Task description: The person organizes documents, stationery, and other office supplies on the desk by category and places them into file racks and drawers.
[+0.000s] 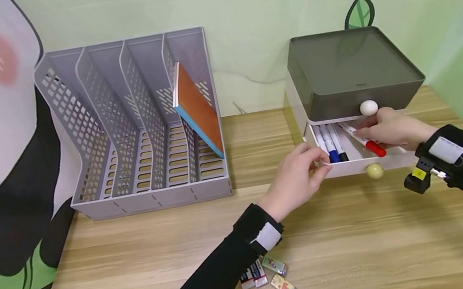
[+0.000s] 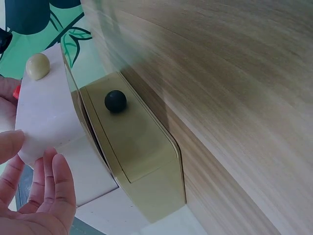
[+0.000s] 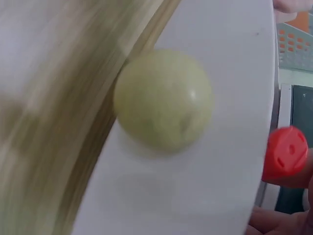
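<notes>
A white drawer (image 1: 346, 168) stands pulled out below the dark top drawer (image 1: 361, 101) of a small drawer unit at the right. My left hand (image 1: 294, 180) grips its front left corner; the left wrist view shows the thumb (image 2: 10, 145) on the front face and the fingers at the side. Over the drawer's right part, my right hand (image 1: 393, 129) holds a red-capped marker (image 1: 375, 148), lying slanted with its cap toward the front. Several white markers (image 1: 328, 142) with blue and black caps lie at the drawer's left. In the right wrist view a pale round knob (image 3: 164, 100) covers much of the drawer front.
Left of the unit stands a grey file organizer (image 1: 149, 200) with an orange book (image 1: 199, 111) leaning in its right slot. Several small erasers (image 1: 284, 286) lie on the wooden table beside my left forearm. A lower yellowish drawer (image 2: 134, 132) with a black knob sits closed.
</notes>
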{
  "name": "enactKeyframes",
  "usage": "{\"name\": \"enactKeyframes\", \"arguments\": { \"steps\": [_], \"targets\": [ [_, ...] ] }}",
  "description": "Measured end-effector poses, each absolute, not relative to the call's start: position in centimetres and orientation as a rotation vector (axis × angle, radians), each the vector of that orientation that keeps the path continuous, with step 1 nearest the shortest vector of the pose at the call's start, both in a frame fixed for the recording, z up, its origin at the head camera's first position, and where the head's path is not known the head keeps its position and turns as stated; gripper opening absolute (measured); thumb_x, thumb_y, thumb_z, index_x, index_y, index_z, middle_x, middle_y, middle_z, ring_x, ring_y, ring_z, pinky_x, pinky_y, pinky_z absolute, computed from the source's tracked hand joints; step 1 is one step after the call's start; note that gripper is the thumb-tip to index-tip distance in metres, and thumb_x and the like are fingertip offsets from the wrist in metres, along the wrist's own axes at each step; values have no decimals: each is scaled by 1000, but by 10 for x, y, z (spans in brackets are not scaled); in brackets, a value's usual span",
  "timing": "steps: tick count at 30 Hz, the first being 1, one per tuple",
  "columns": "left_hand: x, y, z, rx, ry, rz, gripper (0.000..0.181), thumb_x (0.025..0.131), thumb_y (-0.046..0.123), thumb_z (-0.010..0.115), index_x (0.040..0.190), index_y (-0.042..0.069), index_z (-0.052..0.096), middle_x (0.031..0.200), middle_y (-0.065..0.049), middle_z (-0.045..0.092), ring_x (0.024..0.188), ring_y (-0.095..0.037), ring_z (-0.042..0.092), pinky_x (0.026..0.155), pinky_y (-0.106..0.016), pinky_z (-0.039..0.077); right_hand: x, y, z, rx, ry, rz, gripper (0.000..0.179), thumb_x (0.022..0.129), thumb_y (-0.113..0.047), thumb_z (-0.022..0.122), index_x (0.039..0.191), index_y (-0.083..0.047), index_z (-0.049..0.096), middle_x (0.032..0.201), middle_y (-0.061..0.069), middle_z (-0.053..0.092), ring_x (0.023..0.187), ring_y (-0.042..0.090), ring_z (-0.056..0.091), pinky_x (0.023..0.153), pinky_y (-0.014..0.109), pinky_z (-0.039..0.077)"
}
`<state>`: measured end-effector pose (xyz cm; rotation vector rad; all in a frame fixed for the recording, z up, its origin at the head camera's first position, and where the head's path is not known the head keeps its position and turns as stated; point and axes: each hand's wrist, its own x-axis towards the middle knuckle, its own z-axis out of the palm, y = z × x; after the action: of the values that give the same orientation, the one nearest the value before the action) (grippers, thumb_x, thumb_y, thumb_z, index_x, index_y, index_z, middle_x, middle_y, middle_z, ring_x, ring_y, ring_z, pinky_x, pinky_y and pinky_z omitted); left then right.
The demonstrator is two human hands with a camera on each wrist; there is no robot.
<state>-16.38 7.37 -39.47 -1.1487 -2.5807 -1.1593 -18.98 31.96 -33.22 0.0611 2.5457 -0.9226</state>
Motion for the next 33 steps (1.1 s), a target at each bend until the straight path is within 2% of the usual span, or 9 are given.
{"name": "enactKeyframes", "arguments": {
  "steps": [6, 8, 11, 13, 15, 20, 26, 33],
  "targets": [
    [-163, 74, -396, -1137, -2611, -1146, 11, 96, 21, 67, 103, 14, 65, 96, 6, 51, 84, -4, 51, 72, -9, 38, -193, 318, -342, 154, 2314, -1249, 46, 105, -17, 47, 134, 14, 32, 106, 18, 53, 87, 21, 58, 77, 31, 52],
    [-163, 74, -396, -1137, -2614, -1148, 11, 96, 21, 67, 103, 14, 65, 96, 6, 51, 85, -3, 51, 72, -9, 38, -193, 318, -343, 175, 2264, -1310, 47, 105, -17, 45, 136, 14, 29, 111, 19, 49, 90, 21, 57, 81, 31, 51],
    [-162, 74, -395, -1141, -2621, -1151, 10, 96, 21, 67, 103, 14, 65, 96, 6, 50, 85, -3, 50, 73, -9, 38, -192, 317, -345, 173, 2292, -1304, 47, 105, -16, 45, 137, 14, 30, 116, 20, 43, 94, 23, 53, 83, 30, 50],
    [-162, 73, -395, -1140, -2630, -1155, 10, 96, 21, 66, 104, 14, 64, 96, 6, 50, 85, -3, 50, 73, -9, 38, -191, 315, -346, 154, 2348, -1256, 46, 104, -15, 47, 137, 14, 31, 113, 20, 40, 95, 24, 49, 80, 29, 48],
    [-162, 73, -394, -1138, -2639, -1158, 10, 96, 21, 66, 104, 14, 64, 97, 6, 50, 85, -3, 50, 73, -9, 38, -189, 314, -347, 124, 2393, -1223, 46, 103, -13, 47, 136, 15, 33, 115, 22, 41, 97, 26, 47, 80, 30, 47],
    [-162, 73, -394, -1135, -2654, -1172, 12, 97, 21, 65, 106, 14, 64, 97, 5, 50, 85, -4, 49, 72, -9, 38, -187, 316, -345, 44, 2426, -1178, 43, 102, -8, 47, 135, 17, 35, 126, 28, 43, 100, 27, 53, 84, 32, 50],
    [-162, 72, -394, -1138, -2652, -1168, 13, 97, 22, 65, 107, 14, 64, 97, 6, 50, 85, -4, 49, 72, -9, 38, -187, 317, -345, -31, 2505, -1022, 37, 98, -9, 55, 124, 15, 47, 110, 22, 55, 83, 21, 57, 71, 28, 52],
    [-164, 71, -396, -1141, -2570, -1247, 18, 95, 19, 67, 110, 11, 61, 97, 3, 52, 83, -7, 51, 71, -11, 39, -186, 311, -345, -90, 2549, -967, 38, 96, -9, 56, 123, 17, 49, 105, 19, 58, 80, 20, 57, 66, 28, 50]
  ]
}}
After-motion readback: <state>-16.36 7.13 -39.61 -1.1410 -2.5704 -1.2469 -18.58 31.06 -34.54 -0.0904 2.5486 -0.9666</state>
